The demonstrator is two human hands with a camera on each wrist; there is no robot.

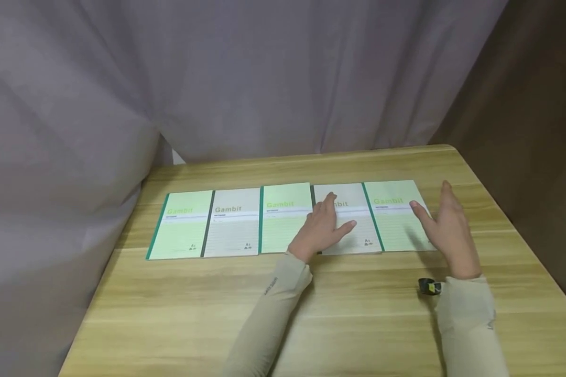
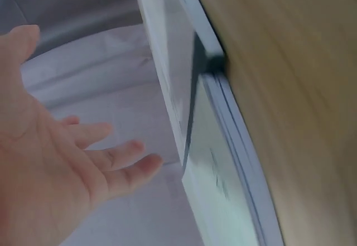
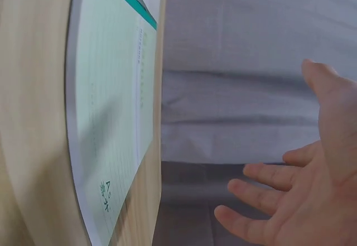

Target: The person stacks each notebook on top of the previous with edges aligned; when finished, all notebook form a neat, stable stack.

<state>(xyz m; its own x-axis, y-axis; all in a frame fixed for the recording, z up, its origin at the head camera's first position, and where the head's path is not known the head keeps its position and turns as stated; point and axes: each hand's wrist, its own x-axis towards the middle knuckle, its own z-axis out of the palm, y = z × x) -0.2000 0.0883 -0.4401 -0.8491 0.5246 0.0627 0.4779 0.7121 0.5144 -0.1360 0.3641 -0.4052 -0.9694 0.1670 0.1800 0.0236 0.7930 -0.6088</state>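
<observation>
Across the wooden table a row of notebooks lies side by side, green and grey covers alternating. My left hand [image 1: 319, 225] hovers over the grey notebook [image 1: 354, 230] second from the right, fingers extended and holding nothing. Part of that cover's print is hidden behind it. Near the right edge of the rightmost green notebook [image 1: 391, 220] is my right hand [image 1: 448, 235], its thumb raised apart from straight fingers. In the left wrist view the left palm [image 2: 50, 168] is spread above the notebook edges. The right wrist view shows the right palm [image 3: 301, 184] beside the green notebook [image 3: 111, 106].
Further left lie a green notebook [image 1: 285, 220], a grey notebook [image 1: 233, 225] and another green notebook [image 1: 181, 228]. A small black strap piece [image 1: 429, 286] shows by the right cuff. Grey curtain [image 1: 245, 78] hangs behind the wooden table [image 1: 193, 314].
</observation>
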